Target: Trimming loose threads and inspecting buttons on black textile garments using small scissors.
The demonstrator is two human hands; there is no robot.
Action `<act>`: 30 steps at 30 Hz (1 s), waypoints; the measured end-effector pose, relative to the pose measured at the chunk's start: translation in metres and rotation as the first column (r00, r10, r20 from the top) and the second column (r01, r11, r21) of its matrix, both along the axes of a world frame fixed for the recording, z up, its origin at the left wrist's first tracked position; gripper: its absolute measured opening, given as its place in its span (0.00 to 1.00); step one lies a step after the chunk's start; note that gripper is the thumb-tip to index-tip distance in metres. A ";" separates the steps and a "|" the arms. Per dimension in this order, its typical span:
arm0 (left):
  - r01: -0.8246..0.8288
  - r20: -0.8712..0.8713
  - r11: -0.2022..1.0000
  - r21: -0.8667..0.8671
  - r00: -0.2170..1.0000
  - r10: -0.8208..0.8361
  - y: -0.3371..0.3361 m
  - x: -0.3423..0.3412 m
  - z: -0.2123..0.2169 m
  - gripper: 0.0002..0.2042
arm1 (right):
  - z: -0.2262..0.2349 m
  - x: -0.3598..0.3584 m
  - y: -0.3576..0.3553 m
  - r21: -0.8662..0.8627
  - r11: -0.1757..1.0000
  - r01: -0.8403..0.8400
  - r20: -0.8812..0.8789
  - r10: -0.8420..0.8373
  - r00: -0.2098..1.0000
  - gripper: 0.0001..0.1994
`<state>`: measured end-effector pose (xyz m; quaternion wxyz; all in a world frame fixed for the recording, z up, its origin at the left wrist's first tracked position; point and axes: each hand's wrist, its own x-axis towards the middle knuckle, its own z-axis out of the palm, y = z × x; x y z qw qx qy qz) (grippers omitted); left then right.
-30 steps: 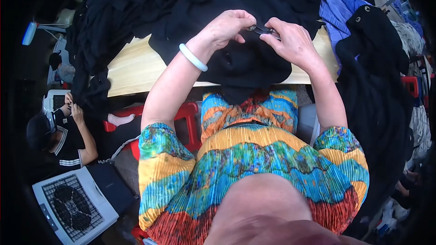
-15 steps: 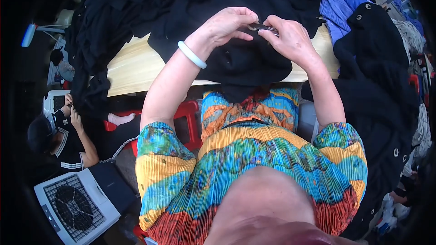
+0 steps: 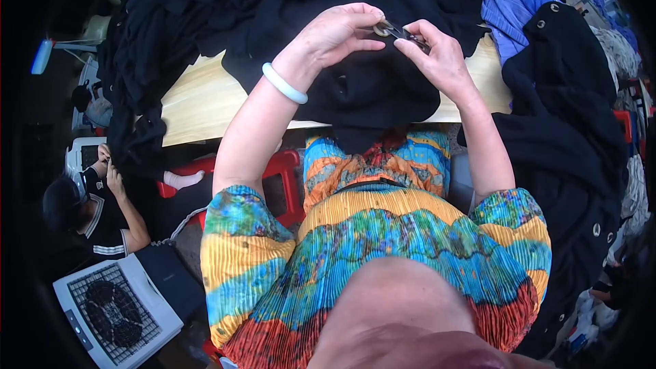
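Over the black knitted fabric (image 3: 287,89), my two hands meet above the table. My left hand (image 3: 336,33), with a pale bangle (image 3: 284,83) at its wrist, pinches a small round button (image 3: 380,29) between thumb and fingertips; its lower fingers reach out underneath. In my right hand (image 3: 441,60) is a small dark pair of thread snips (image 3: 396,31), held between thumb and fingers. The tips of the snips are right at the button. Any thread between them is too fine to make out.
Pale wooden table top (image 3: 201,99) shows beside the fabric. A purple cloth (image 3: 507,17) lies at right, by black garments with buttons (image 3: 567,89). At left a person (image 3: 102,208) sits near a white floor fan (image 3: 117,307). A red stool (image 3: 290,181) stands beside my legs.
Both hands have risen slightly, away from me. The snips have turned, their tips now pointing up and left, and the button shows more plainly.
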<state>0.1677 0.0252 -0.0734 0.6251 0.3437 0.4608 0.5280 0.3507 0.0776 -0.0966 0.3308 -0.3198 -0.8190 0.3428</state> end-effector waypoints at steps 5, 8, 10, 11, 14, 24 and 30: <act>0.042 -0.025 0.999 0.015 0.999 -0.042 0.000 0.003 0.002 0.06 | 0.011 0.002 -0.001 0.118 0.992 -0.041 0.065 0.034 0.997 0.13; 0.063 -0.061 0.998 0.001 0.996 -0.063 -0.002 0.006 0.003 0.06 | 0.016 0.001 -0.002 0.122 0.991 -0.051 0.125 0.036 0.992 0.13; 0.069 -0.081 0.998 -0.009 0.994 -0.070 -0.002 0.005 0.004 0.06 | 0.016 0.001 -0.002 0.122 0.991 -0.061 0.162 0.040 0.986 0.13; 0.058 -0.058 0.998 -0.006 0.997 -0.058 -0.003 0.003 0.003 0.06 | 0.015 0.002 -0.002 0.095 0.993 -0.067 0.148 0.052 0.988 0.12; 0.038 -0.007 0.999 0.010 0.999 -0.038 -0.003 -0.002 0.001 0.06 | 0.003 0.000 0.001 -0.001 0.999 -0.034 -0.032 0.034 0.999 0.11; 0.050 -0.011 0.989 0.142 0.999 -0.048 -0.010 -0.001 0.021 0.07 | 0.000 0.002 0.010 -0.575 0.704 -0.416 -0.391 0.211 0.896 0.23; -0.017 -0.050 0.969 0.247 0.998 0.030 -0.018 -0.020 0.030 0.08 | 0.017 0.024 0.024 -0.476 0.787 -0.394 -0.391 0.212 0.896 0.12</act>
